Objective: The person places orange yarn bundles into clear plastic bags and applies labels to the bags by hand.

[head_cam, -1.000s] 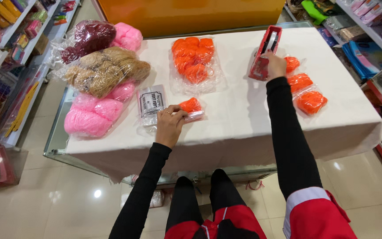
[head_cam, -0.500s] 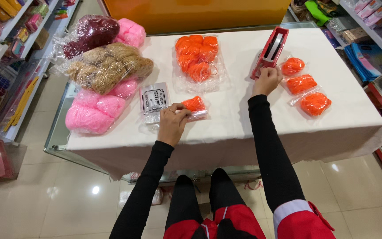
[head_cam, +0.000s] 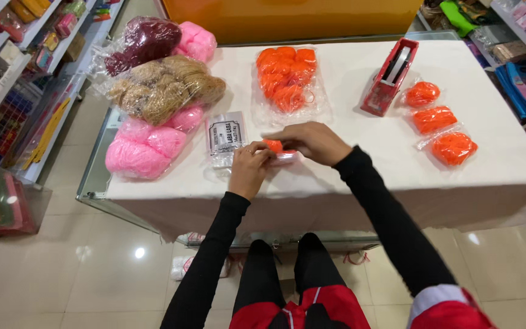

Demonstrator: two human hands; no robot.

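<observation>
Both hands, left hand [head_cam: 249, 166] and right hand [head_cam: 313, 141], grasp one small orange packet [head_cam: 273, 146] between them. Right of the hands: three orange packets [head_cam: 433, 119], one red tape dispenser [head_cam: 389, 77].

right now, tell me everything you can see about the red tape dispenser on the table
The red tape dispenser is a long, boxy desk type that looks like plastic, with a roll of pale tape set in its open middle. It rests on the white tablecloth at the far right, lying at an angle, one end toward the table's back edge. Nothing touches it: both hands are away from it near the front edge, and three small clear packets of orange yarn lie just to its right.
</observation>
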